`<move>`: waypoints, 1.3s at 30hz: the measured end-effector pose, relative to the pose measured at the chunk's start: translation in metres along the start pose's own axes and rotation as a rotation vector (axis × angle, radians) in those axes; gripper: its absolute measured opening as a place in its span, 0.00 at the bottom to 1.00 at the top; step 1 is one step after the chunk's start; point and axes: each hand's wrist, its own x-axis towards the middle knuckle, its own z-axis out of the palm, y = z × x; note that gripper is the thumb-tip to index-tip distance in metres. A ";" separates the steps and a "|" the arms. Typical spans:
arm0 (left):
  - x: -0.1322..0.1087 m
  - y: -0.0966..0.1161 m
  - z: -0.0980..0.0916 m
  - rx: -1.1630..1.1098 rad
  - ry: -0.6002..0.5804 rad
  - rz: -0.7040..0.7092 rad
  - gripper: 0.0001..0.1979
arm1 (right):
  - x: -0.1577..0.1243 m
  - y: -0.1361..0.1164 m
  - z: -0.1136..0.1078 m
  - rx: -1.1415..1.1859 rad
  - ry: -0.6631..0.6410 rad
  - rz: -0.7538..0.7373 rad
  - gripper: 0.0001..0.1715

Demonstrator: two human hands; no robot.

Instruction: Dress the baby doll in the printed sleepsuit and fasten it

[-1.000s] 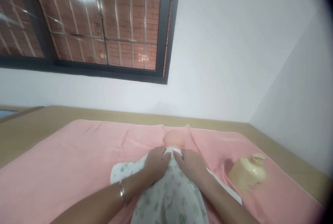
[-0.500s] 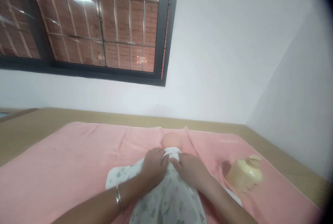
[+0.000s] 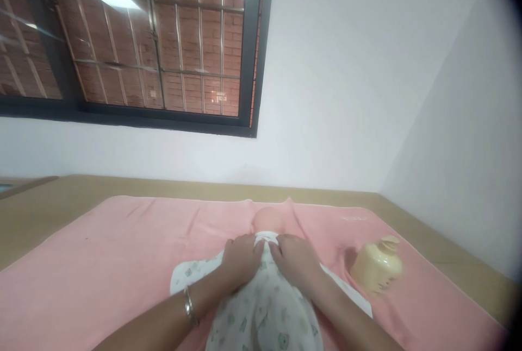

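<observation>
A white baby cloth (image 3: 265,307) with a small green and grey print lies over a doll-like body; I cannot tell if it is a garment or a wrap. Beyond its gathered top edge shows a smooth round pinkish head (image 3: 268,219), facing details not visible. My left hand (image 3: 243,257), with a silver bangle at the wrist, is closed on the cloth's top left side. Opposite it, my right hand (image 3: 297,259) grips the top right side, thumbs nearly meeting. Parts of the cloth spread out beneath both forearms.
A pink towel (image 3: 134,253) with some creases covers much of the tan surface (image 3: 457,269). To the right stands a glossy cream-coloured bottle-like container (image 3: 377,265). Behind are a white wall (image 3: 326,95) and a dark-framed barred window (image 3: 163,117).
Both hands keep their grip on the cloth, with the fingers shifted only slightly. The view has tilted and shifted a little; the container appears slightly further left.
</observation>
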 end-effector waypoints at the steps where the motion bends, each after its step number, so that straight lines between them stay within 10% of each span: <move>1: 0.000 0.000 0.000 0.010 0.003 0.000 0.21 | 0.001 0.002 -0.001 0.038 -0.050 0.022 0.33; 7: -0.001 -0.002 0.007 0.018 0.173 0.238 0.20 | -0.005 -0.003 -0.007 -0.007 -0.019 0.018 0.36; 13: 0.000 -0.001 0.002 0.049 0.028 0.033 0.21 | -0.003 -0.010 -0.006 -0.060 -0.009 0.011 0.39; 19: 0.001 -0.001 0.002 0.008 0.142 0.209 0.19 | 0.002 0.000 -0.007 0.110 -0.119 0.061 0.39; 25: 0.006 -0.004 -0.004 -0.113 -0.059 0.055 0.21 | -0.012 -0.015 -0.013 -0.096 0.018 -0.096 0.30; 31: 0.001 -0.003 -0.002 -0.140 0.120 0.199 0.19 | 0.005 0.003 -0.011 0.025 -0.120 -0.008 0.41; 39: 0.003 -0.006 -0.006 -0.298 -0.028 0.015 0.20 | -0.006 -0.006 -0.006 0.055 -0.013 -0.026 0.38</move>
